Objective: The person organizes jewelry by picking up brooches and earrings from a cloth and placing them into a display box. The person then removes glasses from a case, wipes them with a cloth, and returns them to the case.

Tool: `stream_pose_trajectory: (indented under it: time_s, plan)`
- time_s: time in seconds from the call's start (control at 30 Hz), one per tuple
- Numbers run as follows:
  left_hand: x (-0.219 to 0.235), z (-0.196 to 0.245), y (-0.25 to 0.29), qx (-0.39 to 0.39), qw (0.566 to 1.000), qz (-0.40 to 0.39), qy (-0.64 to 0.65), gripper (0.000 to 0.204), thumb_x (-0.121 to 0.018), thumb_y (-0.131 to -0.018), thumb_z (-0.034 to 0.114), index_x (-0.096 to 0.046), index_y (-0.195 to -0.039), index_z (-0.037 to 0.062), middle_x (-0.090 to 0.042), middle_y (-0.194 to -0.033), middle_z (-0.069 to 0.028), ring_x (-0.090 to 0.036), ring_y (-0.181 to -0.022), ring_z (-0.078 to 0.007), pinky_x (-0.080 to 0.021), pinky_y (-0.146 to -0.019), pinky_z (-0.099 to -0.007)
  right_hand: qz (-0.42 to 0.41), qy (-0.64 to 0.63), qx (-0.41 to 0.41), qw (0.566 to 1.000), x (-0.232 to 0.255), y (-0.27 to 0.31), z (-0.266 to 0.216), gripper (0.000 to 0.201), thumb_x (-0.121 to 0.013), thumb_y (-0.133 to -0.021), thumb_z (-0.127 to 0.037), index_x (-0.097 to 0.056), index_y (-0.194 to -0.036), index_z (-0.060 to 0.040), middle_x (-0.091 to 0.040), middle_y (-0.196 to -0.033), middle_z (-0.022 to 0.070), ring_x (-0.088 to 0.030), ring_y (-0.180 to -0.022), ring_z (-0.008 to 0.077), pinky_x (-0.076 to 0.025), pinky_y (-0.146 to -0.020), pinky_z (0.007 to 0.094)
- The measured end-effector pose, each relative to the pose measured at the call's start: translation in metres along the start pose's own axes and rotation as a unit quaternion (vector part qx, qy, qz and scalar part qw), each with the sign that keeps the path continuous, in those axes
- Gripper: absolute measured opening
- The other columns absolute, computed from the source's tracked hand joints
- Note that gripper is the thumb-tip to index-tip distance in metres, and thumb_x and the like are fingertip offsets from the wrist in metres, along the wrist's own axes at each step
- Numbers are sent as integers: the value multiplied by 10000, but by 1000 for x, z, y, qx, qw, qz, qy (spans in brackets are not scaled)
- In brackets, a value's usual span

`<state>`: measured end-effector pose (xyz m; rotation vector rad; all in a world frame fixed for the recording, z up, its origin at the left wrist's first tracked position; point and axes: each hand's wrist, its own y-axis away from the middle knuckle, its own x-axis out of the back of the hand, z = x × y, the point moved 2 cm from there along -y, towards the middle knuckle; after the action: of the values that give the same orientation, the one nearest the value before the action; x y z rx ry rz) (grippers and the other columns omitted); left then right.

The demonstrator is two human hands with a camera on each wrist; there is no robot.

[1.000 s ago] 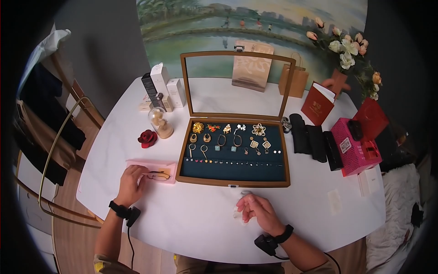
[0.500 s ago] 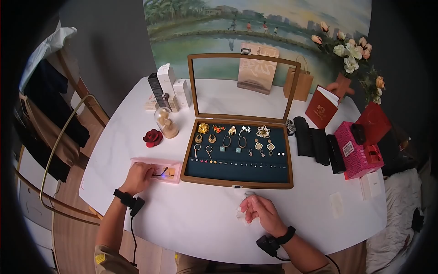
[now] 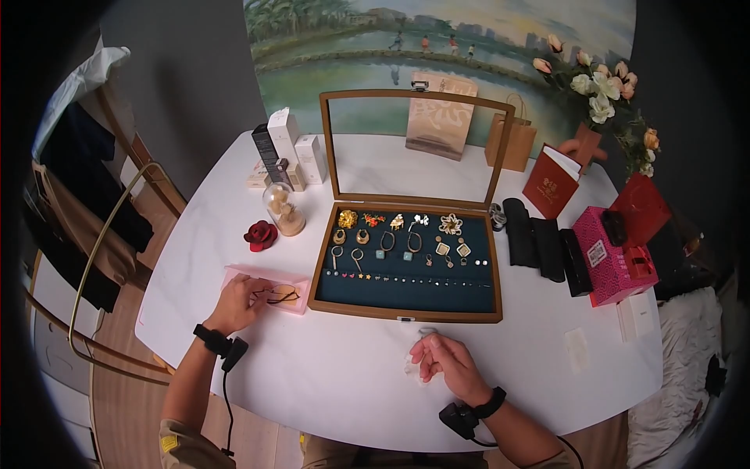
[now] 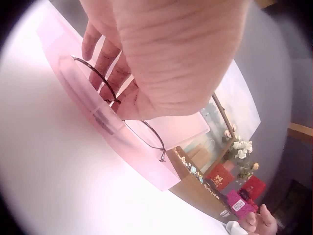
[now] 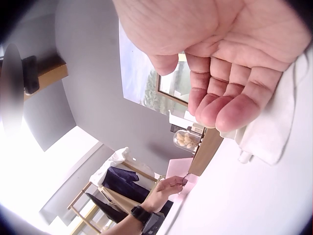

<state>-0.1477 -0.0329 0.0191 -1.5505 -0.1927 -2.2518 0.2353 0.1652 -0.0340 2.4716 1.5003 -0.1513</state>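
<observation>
My left hand (image 3: 237, 305) is over the left end of an open pink case (image 3: 301, 309). Its fingertips pinch thin dark-rimmed eyeglasses (image 3: 283, 295) near the bridge. In the left wrist view the glasses (image 4: 157, 135) stand tilted above the pink case (image 4: 73, 95), one lens on each side of the fingertips. My right hand (image 3: 451, 367) lies near the table's front, fingers loosely curled and holding nothing. A white cloth (image 3: 410, 366) is beside and partly under it; the right wrist view shows the cloth (image 5: 278, 131) behind the fingers.
A wooden jewelry box (image 3: 406, 316) with raised glass lid stands mid-table. Left of it are a red rose (image 3: 260, 235), a glass dome (image 3: 286, 213) and small boxes. To its right lie black pouches (image 3: 531, 242) and a pink box (image 3: 598, 258).
The left hand has dipped toward the case and risen slightly. The glasses have turned, with their lenses now more visible. The right hand stays nearly still; the head view has shifted a little.
</observation>
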Motion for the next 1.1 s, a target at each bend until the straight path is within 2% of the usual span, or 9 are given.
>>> stream_pose_trajectory:
  time_s: [0.07, 0.27, 0.4, 0.6, 0.77, 0.87, 1.0, 1.03, 1.1]
  plan:
    - [-1, 1, 0, 8, 1000, 4, 16, 258, -671, -882, 51, -734, -1128, 2, -696, -1029, -201, -673, -969, -367, -566, -858, -434, 10, -28, 3, 1000, -2, 0, -1, 424, -408, -1144, -358, -659, -1088, -21, -647, -934, 21, -601, -721, 67, -537, -679, 241]
    - [1, 14, 2, -39, 999, 28, 15, 245, -692, -859, 5, -746, -1098, 9, -703, -1019, -196, -686, -939, -354, -581, -813, -411, 10, -28, 4, 1000, -2, 0, -2, 423, -409, -1143, -357, -658, -1087, -21, -646, -938, 21, -601, -724, 67, -539, -677, 243]
    - [-3, 7, 7, -17, 1000, 17, 5, 220, -696, -864, 8, -763, -1073, 19, -694, -1048, -194, -682, -955, -340, -560, -827, -410, 9, -28, 4, 1000, -1, 1, -1, 422, -409, -1143, -358, -658, -1084, -23, -644, -939, 19, -600, -721, 68, -540, -680, 244]
    - [-2, 17, 9, -57, 998, 9, -23, 210, -717, -808, 23, -758, -1013, 22, -708, -899, -170, -675, -837, -375, -558, -740, -437, 10, -31, 2, 999, -1, 0, -1, 413, -407, -1145, -348, -657, -1080, -26, -639, -936, 19, -598, -719, 69, -540, -686, 244]
    - [10, 22, 27, -164, 959, 228, -32, 97, -670, -730, 27, -638, -822, 24, -619, -771, -145, -583, -693, -362, -466, -621, -432, 11, -32, 1, 999, 0, 1, -1, 403, -412, -1146, -335, -657, -1088, -21, -640, -938, 21, -599, -721, 72, -538, -685, 245]
    - [20, 27, 33, -159, 953, 255, -29, 103, -619, -714, 18, -557, -796, 5, -576, -773, -159, -576, -742, -373, -449, -641, -433, 10, -35, 3, 999, -1, 1, 0, 407, -413, -1145, -339, -658, -1089, -19, -645, -940, 23, -603, -720, 74, -538, -681, 246]
    - [32, 41, 20, -190, 943, 267, -65, 289, -659, -719, 97, -613, -978, -23, -609, -999, -222, -594, -899, -412, -501, -771, -459, 11, -26, 2, 1000, -1, 0, 0, 417, -412, -1144, -351, -658, -1088, -18, -650, -939, 26, -606, -718, 75, -539, -681, 247]
    - [34, 40, 17, -172, 959, 214, -75, 479, -683, -735, 182, -630, -1164, -26, -623, -1193, -241, -599, -1074, -438, -501, -931, -489, 13, -27, 0, 1000, -1, 0, -1, 422, -412, -1144, -357, -658, -1089, -18, -652, -938, 27, -607, -718, 75, -540, -681, 248]
    - [32, 44, 9, -177, 966, 168, -83, 553, -685, -744, 226, -617, -1234, -22, -620, -1255, -240, -591, -1132, -446, -483, -986, -501, 14, -26, -2, 1000, -1, 0, 0, 427, -412, -1143, -364, -658, -1090, -18, -654, -937, 29, -608, -718, 75, -541, -681, 248]
